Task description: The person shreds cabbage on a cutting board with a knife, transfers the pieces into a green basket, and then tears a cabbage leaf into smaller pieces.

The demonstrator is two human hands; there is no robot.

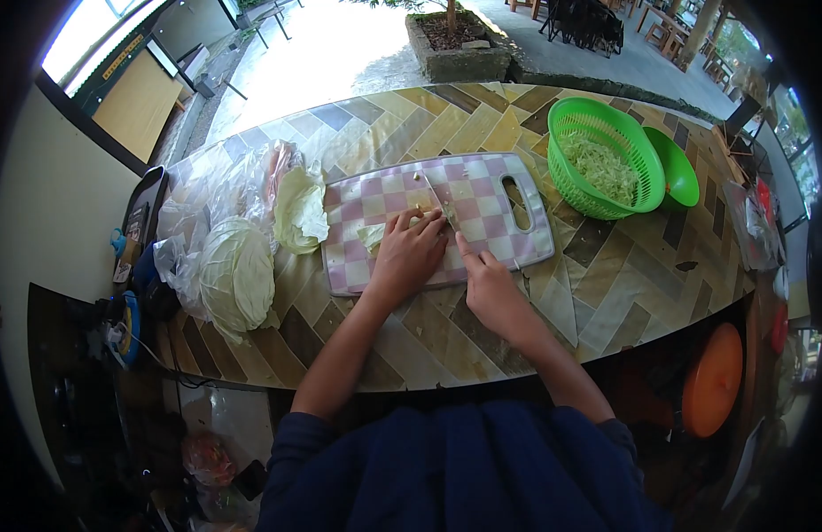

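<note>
A pink-and-white checkered cutting board (482, 186) lies on the table in front of me. My left hand (408, 253) presses down on a piece of cabbage (371, 236), fingers bent over it. In my right hand (492, 288) is a kitchen knife (449, 211), its blade on the board beside my left fingertips. Small cabbage bits are scattered near the blade. To the left of the board rest a cut cabbage head (237, 277) and a loose cabbage leaf (300, 210). Shredded cabbage (597, 168) fills part of a green basket (566, 120) on the right.
A green bowl (683, 173) stands right of the basket. Clear plastic bags (238, 186) lie behind the cabbage head. A dark tray (145, 208) sits at the table's left edge. Below the table at right is an orange round object (714, 379).
</note>
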